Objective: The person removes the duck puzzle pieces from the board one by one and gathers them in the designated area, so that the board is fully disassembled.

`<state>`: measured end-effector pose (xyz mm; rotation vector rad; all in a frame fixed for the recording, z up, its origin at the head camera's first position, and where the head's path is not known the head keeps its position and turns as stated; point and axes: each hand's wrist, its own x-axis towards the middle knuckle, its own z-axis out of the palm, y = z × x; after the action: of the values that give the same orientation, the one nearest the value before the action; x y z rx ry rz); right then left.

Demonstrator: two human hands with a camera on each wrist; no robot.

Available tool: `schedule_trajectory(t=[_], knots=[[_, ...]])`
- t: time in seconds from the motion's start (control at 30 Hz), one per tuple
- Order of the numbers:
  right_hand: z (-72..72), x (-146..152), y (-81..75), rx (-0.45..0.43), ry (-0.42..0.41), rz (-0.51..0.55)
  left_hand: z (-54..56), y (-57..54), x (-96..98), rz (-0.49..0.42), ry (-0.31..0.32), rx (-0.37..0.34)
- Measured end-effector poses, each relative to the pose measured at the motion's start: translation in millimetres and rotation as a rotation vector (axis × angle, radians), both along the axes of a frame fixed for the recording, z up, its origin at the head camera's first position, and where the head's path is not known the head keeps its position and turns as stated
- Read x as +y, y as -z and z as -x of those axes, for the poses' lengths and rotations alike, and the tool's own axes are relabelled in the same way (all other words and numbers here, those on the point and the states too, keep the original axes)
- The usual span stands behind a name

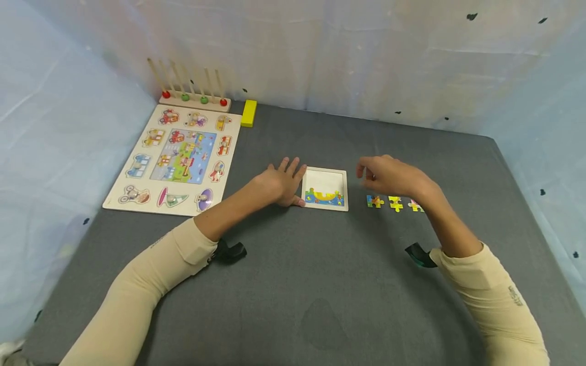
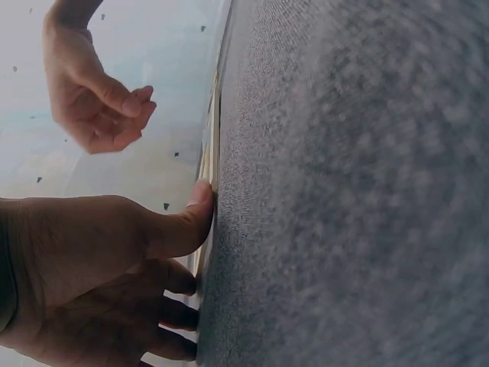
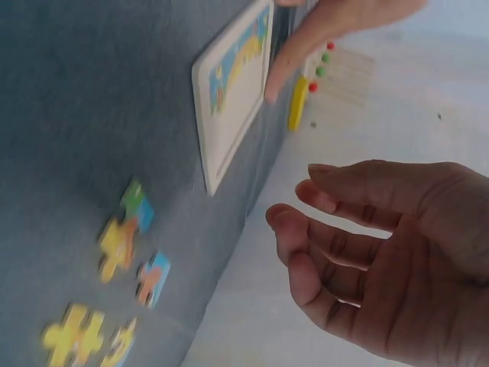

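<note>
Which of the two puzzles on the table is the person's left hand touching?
The small square tray, only partly filled with pieces: the left hand touches its left edge. The larger picture board lies further left.

The puzzle tray lies between the picture board and loose pieces.

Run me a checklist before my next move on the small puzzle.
1. Tray flat: ok; the square pale wooden puzzle tray lies flat on the dark grey table.
2. Tray steadied: ok; the left grip touches its left edge.
3. Space left: ok; the fitted multicoloured printed section fills only the near part.
4. Loose multicoloured jigsaw pieces face up: ok; those visible, right of the tray, show printed sides.
5. Piece in hand: not ok; the right grip holds nothing.
6. Which piece fits next: cannot tell.
</note>
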<state>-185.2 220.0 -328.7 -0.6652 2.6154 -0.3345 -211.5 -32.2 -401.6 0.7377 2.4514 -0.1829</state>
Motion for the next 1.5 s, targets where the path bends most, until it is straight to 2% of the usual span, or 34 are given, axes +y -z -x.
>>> schedule_trajectory(t=[0.33,0.57,0.7,0.9,1.17,1.33,1.5], knots=[[13.7,-39,25.0,-0.045,-0.132,-0.040,2.0,-4.2,-1.0,0.002,-0.001,-0.019],[15.7,-65,36.0,0.020,-0.170,-0.029,7.7,-5.9,-1.8,0.002,0.054,-0.007],[14.0,-73,47.5,0.049,-0.187,-0.016,12.8,-6.1,-1.3,0.003,0.085,0.004],[10.2,-76,60.0,0.089,-0.186,0.032,17.4,-11.2,-0.3,-0.002,0.115,0.001],[15.2,-80,61.4,0.067,-0.142,0.029,14.5,-14.1,12.8,0.068,0.156,0.028],[15.6,-81,61.0,0.074,-0.119,0.014,13.7,-14.5,15.3,0.103,0.154,0.039],[13.5,-81,59.5,0.063,-0.101,0.073,13.7,-15.5,14.4,0.122,0.158,0.046]])
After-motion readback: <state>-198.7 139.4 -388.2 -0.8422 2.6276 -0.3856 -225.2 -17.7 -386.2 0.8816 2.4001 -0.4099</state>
